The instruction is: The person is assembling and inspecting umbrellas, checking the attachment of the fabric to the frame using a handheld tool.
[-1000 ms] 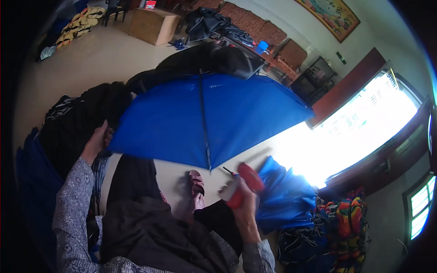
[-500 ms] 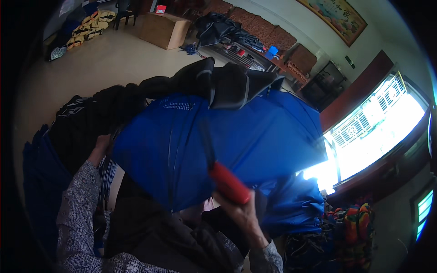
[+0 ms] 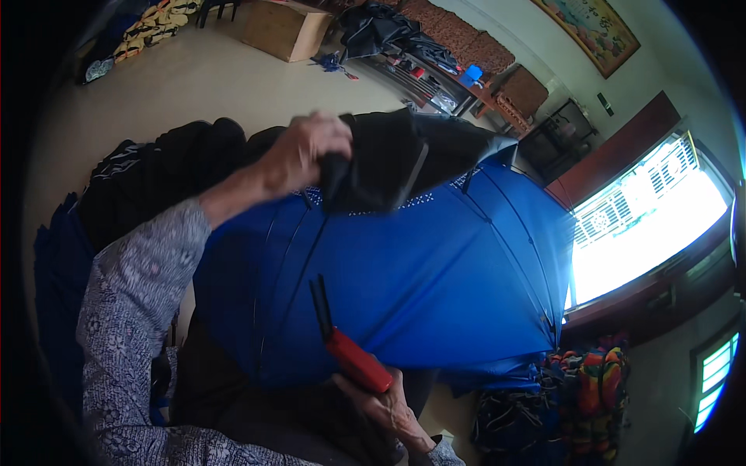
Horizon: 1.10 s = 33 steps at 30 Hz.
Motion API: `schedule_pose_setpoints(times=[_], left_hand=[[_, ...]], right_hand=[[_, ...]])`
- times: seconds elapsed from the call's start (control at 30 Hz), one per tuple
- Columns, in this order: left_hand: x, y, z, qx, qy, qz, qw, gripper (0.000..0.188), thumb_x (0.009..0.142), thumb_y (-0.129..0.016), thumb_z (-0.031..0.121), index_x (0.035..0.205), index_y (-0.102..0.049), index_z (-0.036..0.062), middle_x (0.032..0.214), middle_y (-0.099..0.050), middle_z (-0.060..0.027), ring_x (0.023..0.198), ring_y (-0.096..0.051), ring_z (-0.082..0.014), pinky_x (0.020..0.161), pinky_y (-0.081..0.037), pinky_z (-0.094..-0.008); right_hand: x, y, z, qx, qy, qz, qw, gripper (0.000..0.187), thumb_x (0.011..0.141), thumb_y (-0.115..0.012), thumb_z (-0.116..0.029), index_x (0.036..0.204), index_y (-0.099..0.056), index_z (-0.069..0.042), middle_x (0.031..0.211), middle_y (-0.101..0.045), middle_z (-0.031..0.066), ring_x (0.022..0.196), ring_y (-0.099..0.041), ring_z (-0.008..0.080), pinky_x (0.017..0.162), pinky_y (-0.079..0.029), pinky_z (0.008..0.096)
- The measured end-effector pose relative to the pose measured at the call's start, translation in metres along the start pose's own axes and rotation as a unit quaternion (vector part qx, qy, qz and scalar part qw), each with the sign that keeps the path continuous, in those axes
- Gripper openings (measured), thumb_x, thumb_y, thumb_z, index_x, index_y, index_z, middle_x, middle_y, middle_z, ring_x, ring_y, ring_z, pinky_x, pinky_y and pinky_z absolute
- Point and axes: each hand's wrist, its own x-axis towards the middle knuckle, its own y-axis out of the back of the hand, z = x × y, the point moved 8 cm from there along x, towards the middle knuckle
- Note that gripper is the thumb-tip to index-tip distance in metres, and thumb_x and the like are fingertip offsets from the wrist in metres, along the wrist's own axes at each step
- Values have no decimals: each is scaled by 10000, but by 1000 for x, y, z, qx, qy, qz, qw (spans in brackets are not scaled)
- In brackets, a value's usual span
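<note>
A blue umbrella canopy [image 3: 373, 287] with thin dark ribs spreads across my lap, its underside facing me. My left hand [image 3: 315, 147], blurred by motion, is closed on black cloth [image 3: 381, 167] that lies folded over the canopy's far edge. At the near edge my right hand [image 3: 385, 404] is wrapped round the end of a red-handled tool [image 3: 357, 361]. Two thin dark prongs reach from the tool toward the canopy, and its exact kind does not show.
More black cloth [image 3: 171, 163] and blue cloth [image 3: 58, 279] lie at left. A cardboard box [image 3: 284, 31] stands on the far floor. Beyond the canopy is a low table [image 3: 420, 81] with dark cloth on it. Multicoloured bundles [image 3: 598, 380] sit at lower right, below a bright window [image 3: 645, 225].
My left hand has moved from the canopy's left edge up and right to the black cloth. My right hand has drawn the red tool nearer and slightly left. The canopy lies more spread out.
</note>
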Motion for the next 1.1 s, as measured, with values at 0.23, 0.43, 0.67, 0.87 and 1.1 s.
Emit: schedule_pose_setpoints(times=[0.23, 0.43, 0.67, 0.87, 1.1], left_hand=[[-124, -9, -168, -201, 630, 255, 706, 196, 884, -504, 204, 799, -591, 51, 676, -528, -45, 623, -493, -131, 550, -407, -294], [-154, -112, -34, -534, 577, -45, 616, 264, 901, -554, 323, 828, -592, 73, 694, -513, -20, 600, -501, -119, 526, -441, -285], [-73, -159, -32, -783, 497, 164, 337, 310, 890, -592, 299, 937, -520, 1, 673, -476, -2, 518, -432, -91, 437, -343, -234], [-109, -178, -3, -714, 528, 106, 446, 353, 906, -574, 331, 1037, -498, 13, 684, -409, 34, 550, -371, -66, 472, -351, -226], [-124, -177, 2, -624, 583, 92, 512, 359, 887, -588, 401, 963, -494, 64, 706, -444, 0, 556, -419, -80, 476, -403, -242]], right_hand=[[5, 22, 29, 90, -94, 35, 991, 266, 763, -742, -141, 981, -640, -28, 782, -643, 23, 656, -577, 86, 596, -460, 244], [9, 26, 32, 79, -134, 61, 986, 198, 763, -714, -87, 944, -656, -34, 739, -644, 18, 647, -586, 94, 596, -472, 250], [23, 35, 28, 103, -136, 76, 982, 264, 761, -749, -167, 939, -646, -1, 757, -650, 46, 653, -601, 103, 613, -477, 242], [19, 39, 27, 185, -205, 67, 959, 328, 769, -667, -47, 1067, -565, 45, 857, -655, 157, 700, -657, 231, 632, -540, 330], [-5, 39, -52, 329, -172, 21, 928, 373, 797, -632, -62, 1132, -507, 44, 885, -637, 193, 698, -657, 274, 643, -564, 396]])
